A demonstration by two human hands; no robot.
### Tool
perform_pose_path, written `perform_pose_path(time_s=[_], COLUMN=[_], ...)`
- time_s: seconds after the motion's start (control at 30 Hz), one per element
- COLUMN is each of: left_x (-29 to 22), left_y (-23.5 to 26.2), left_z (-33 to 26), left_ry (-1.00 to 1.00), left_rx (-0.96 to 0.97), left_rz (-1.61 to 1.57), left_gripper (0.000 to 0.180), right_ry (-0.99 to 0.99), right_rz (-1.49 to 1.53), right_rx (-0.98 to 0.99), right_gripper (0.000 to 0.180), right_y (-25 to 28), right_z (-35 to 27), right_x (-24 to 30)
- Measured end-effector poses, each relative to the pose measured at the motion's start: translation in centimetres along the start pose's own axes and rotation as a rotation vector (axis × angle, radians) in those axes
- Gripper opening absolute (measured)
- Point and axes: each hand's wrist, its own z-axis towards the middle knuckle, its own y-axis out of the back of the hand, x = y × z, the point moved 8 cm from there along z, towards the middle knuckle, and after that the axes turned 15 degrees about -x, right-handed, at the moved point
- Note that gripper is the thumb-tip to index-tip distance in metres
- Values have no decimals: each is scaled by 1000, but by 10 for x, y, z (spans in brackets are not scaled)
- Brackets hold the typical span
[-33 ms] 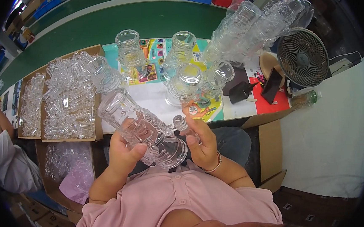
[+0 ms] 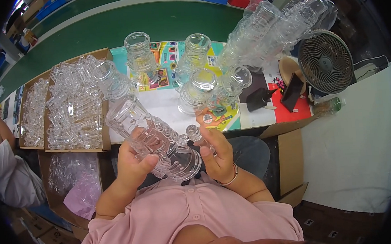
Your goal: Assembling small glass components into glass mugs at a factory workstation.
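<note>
My left hand (image 2: pixel 136 164) is closed around a clear ridged vessel (image 2: pixel 153 140), shaped like a glass water pipe, with a wide mouth, a flared base and a short side stem. I hold it tilted, its mouth up to the left and its base near my chest. At the side stem, my right hand (image 2: pixel 218 155) pinches a small clear knobbed tube (image 2: pixel 193 132). The knob's end meets or nearly touches the stem; whether it is seated I cannot tell. Beyond my hands, several similar vessels (image 2: pixel 198 90) stand on the printed sheet.
Cardboard trays (image 2: pixel 76 151) of small clear tubes lie at left, above a box with pink wrap (image 2: pixel 83 195). At right are bagged vessels (image 2: pixel 261 31), a black bottle (image 2: pixel 258 100), a dark phone-like slab (image 2: pixel 292 92) and a fan (image 2: pixel 325 62). A co-worker's arm (image 2: pixel 4 128) shows far left.
</note>
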Motion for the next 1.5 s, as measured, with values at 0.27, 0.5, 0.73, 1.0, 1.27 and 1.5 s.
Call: perform_pose_path(time_s=[0.27, 0.5, 0.73, 1.0, 1.27, 1.5], left_x=[10, -19, 1, 0, 25, -14], left_y=[1, -37, -48, -57, -29, -24], left_z=[2, -15, -74, -54, 4, -9], left_ry=[61, -446, -671, -438, 243, -379], left_rx=[51, 473, 667, 534, 83, 433], left_rz=[-15, 516, 559, 669, 56, 404], left_gripper=[79, 78, 56, 49, 71, 89], right_ry=[258, -261, 165, -302, -1081, -230], right_rz=[-50, 402, 436, 572, 1018, 243], right_rx=[10, 199, 629, 429, 200, 266], right_gripper=[36, 78, 63, 48, 58, 67], right_y=[7, -3, -13, -17, -35, -15], right_z=[-1, 29, -44, -40, 0, -23], right_x=[14, -15, 49, -4, -52, -44])
